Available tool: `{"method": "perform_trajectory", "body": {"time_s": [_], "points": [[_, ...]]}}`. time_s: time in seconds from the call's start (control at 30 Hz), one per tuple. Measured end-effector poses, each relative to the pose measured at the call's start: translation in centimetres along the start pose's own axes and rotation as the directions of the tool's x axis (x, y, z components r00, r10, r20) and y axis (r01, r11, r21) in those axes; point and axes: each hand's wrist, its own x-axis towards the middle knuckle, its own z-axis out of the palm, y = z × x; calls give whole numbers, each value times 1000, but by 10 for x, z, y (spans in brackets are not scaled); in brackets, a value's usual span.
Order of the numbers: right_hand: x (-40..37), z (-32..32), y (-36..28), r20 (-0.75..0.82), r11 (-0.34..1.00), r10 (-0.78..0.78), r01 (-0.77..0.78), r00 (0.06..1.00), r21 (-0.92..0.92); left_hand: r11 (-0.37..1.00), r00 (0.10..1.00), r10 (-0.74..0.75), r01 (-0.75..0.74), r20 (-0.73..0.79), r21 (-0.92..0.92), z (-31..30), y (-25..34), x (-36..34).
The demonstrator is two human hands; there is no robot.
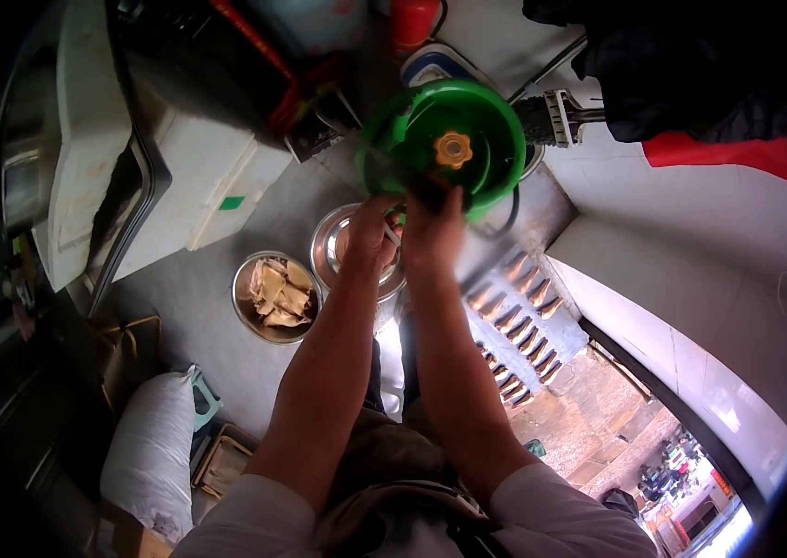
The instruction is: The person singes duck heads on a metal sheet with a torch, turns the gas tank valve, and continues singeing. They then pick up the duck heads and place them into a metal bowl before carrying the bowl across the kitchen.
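Both my hands are close together at the near rim of a green tub [503,177], which has an orange star-shaped knob [454,149] at its middle. My left hand [374,234] is closed, and a short pale piece [392,234] shows at its fingers. Smeared by motion, my right hand [434,232] is closed around a dark thing [429,192] over the tub; I cannot tell what it is. Below my hands lies a shiny steel basin [326,244], partly hidden by my left forearm. To its left stands a steel bowl [238,299] filled with pale tan pieces [277,293].
Rows of dark elongated pieces lie on a pale sheet [572,337] at the right, near a doorway. A full white sack [147,451] stands lower left beside a green stool [206,398]. White boxes [212,177] are at the upper left, and a red container [412,23] is at the top.
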Motion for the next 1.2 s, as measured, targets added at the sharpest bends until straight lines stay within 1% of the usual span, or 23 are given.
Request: {"method": "perform_trajectory", "body": {"time_s": [0.03,0.1,0.17,0.23,0.27,0.33,0.4,0.47,0.53,0.6,0.63,0.7,0.73,0.8,0.87,0.9,0.97,1.0,1.03,1.07,1.1,1.13,1.2], "points": [[-4,0,-2,-33,956,-102,89,994,-281,1000,1000,-15,15,-12,-14,-2,-1,2],[-3,2,6,-63,796,-323,235,944,-558,999,1000,1,-1,0,-49,-3,-2,8],[-9,3,-13,-65,856,-134,82,989,-511,994,998,57,-53,39,-97,0,-1,-1],[-5,0,-7,-75,926,-96,61,993,-372,994,997,30,-22,73,-105,4,4,-9],[-2,1,9,-94,960,-150,123,984,-253,994,996,16,-6,90,-109,4,6,-10],[-2,2,23,-181,991,-87,103,980,83,998,993,26,-19,113,-58,3,9,2],[-2,3,18,-230,867,162,-27,960,497,1000,992,13,-15,127,20,1,10,13],[0,0,32,-280,979,-134,170,951,110,992,992,-15,-1,129,124,-1,14,16],[2,-4,48,-229,996,-61,76,972,55,968,993,42,-69,114,240,-20,13,23],[14,-14,62,-78,899,338,-297,938,323,909,991,99,-129,95,395,-37,6,23],[16,-8,64,-144,903,366,-313,920,293,859,986,145,-166,80,485,-48,4,15],[15,-15,49,-19,861,452,-431,892,271,776,994,113,-83,-9,625,-68,13,-10],[13,-19,42,47,836,493,-488,869,252,745,995,34,38,-95,666,-77,20,-27],[13,-27,44,116,867,446,-461,887,190,713,977,158,-14,-141,701,-127,11,-44],[4,-35,46,151,905,370,-393,916,164,648,977,134,38,-163,761,-170,15,-76],[-10,-50,31,206,879,446,-470,871,85,572,980,124,55,-152,818,-194,16,-97],[-36,-79,6,230,857,500,-516,835,10,412,986,107,73,-128,908,-229,22,-137],[-51,-100,5,208,882,470,-457,858,-113,369,952,68,253,-297,894,-219,29,-167],[-60,-129,31,225,876,480,-450,848,-173,367,969,53,205,-241,907,-228,33,-187],[-80,-158,26,223,846,532,-524,817,-100,364,980,34,169,-195,916,-244,36,-211],[-96,-196,44,159,815,569,-526,807,-245,390,966,8,236,-260,890,-257,40,-229],[-112,-234,63,95,757,602,-530,793,-382,296,995,-8,93,-95,951,-290,44,-238],[-173,-287,39,-54,725,651,-641,757,-253,201,965,-56,261,-255,944,-276,64,-272]]}}
